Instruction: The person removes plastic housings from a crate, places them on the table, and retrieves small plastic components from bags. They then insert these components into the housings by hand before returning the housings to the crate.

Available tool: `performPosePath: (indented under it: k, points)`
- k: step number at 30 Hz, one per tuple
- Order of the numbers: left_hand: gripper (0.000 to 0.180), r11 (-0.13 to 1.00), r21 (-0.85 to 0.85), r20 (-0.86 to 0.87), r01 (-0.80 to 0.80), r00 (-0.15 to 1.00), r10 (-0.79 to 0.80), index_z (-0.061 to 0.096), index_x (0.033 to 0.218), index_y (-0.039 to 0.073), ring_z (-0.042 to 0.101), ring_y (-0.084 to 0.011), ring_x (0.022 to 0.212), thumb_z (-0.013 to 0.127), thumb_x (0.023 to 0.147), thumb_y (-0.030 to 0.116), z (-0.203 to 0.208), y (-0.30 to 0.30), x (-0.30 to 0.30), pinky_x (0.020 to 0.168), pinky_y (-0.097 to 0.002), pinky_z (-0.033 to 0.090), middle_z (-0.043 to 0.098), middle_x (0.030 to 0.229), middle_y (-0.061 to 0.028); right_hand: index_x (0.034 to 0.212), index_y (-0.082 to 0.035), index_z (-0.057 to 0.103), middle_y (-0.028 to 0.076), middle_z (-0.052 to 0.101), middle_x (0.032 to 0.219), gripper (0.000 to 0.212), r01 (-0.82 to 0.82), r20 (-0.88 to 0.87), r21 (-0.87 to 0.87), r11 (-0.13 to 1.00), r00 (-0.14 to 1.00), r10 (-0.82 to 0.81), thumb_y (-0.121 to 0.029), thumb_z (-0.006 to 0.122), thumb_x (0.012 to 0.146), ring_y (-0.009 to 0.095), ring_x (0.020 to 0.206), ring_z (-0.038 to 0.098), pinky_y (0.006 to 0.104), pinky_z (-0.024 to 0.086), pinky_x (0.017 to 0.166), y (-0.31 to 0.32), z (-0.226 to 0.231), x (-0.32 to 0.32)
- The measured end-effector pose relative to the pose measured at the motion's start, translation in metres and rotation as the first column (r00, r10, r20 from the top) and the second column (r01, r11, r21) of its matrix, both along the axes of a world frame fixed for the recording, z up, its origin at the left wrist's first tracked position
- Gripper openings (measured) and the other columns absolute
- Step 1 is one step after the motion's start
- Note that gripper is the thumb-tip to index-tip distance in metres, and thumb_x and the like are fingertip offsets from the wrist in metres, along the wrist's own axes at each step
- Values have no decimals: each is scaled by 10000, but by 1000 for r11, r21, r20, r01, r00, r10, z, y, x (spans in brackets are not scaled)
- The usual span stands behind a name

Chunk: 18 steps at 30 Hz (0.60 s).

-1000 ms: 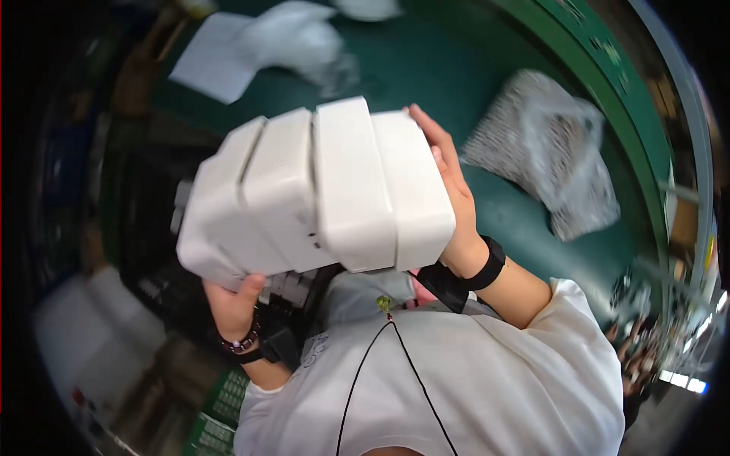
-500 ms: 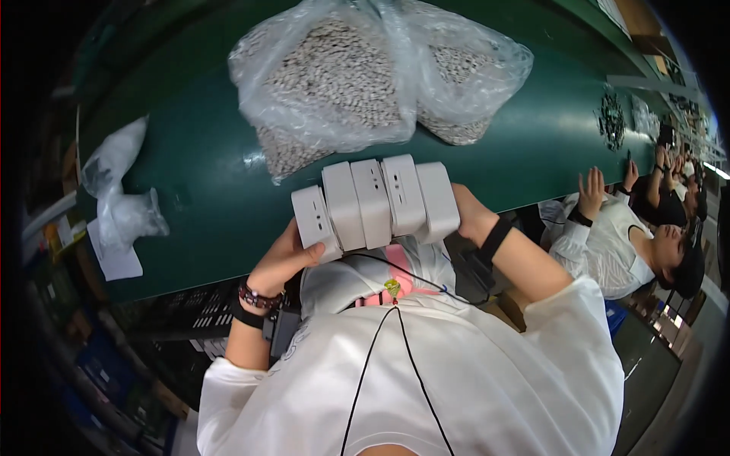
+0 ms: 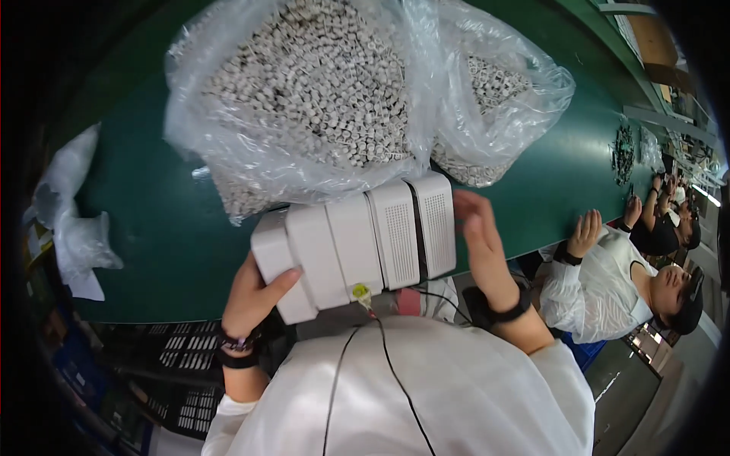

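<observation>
A row of several white plastic housings (image 3: 351, 247) stands side by side at the table's near edge, just in front of my body. The two at the right end carry dotted vent grilles, with a dark gap between them. My left hand (image 3: 255, 299) grips the left end of the row, its thumb lying over the outermost housing. Beside the right end is my right hand (image 3: 487, 251), its fingers stretched out and apart. Whether its fingertips touch the last housing I cannot tell. A yellow-green pendant (image 3: 362, 293) on a black cord hangs over the row's lower edge.
Behind the housings, a large clear plastic bag (image 3: 304, 99) of small whitish parts and a smaller bag (image 3: 498, 106) lie on the green table (image 3: 167, 228). Crumpled plastic (image 3: 84, 235) lies at left. A co-worker's hand (image 3: 585, 234) rests at the table edge on the right.
The row of housings has tipped over, now showing long faces and grilles instead of port ends. It is nearer the table and bags. My right hand has loosened from its right end.
</observation>
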<state>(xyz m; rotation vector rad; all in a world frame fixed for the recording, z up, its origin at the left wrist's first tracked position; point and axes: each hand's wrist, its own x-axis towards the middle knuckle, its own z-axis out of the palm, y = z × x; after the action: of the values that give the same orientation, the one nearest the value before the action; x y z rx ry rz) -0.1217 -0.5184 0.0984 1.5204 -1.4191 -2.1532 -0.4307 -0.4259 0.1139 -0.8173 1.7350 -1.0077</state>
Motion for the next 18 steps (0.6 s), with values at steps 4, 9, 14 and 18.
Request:
performPosePath:
  k: [4,9,14,18]
  points:
    - [458,978,-200,103,-54,992,76,472,1173,-49,535,-153,964,633,834,213,5,7,0,848,-297,419,581,1080,-113,1276,-30,385,107,457,1226,496,-309,-272,-174,935,928,256,-253,567,872,198,1088,478,321,392,898,-33,4,4]
    - [491,865,-492,287,-97,920,266,499,1152,-34,556,-136,851,652,820,294,-3,12,-6,755,-284,445,607,1005,-107,1215,-43,417,72,448,1195,485,-535,-309,-95,840,818,486,-139,648,799,156,1002,508,263,451,774,-11,-3,-48]
    - [552,651,-758,350,34,864,362,427,1256,7,566,-162,844,648,823,270,20,39,-18,762,-280,450,607,1025,-125,1115,-64,458,35,457,1070,368,-7,-29,-358,934,1000,-3,-117,640,800,115,937,511,225,460,691,76,-36,-79]
    - [583,616,-786,335,58,877,345,381,1298,28,568,-172,867,647,824,239,12,40,-27,776,-288,456,603,1061,-127,1071,-70,485,43,461,999,328,481,136,-545,687,859,-493,-140,655,800,135,904,523,266,447,683,122,-96,-87]
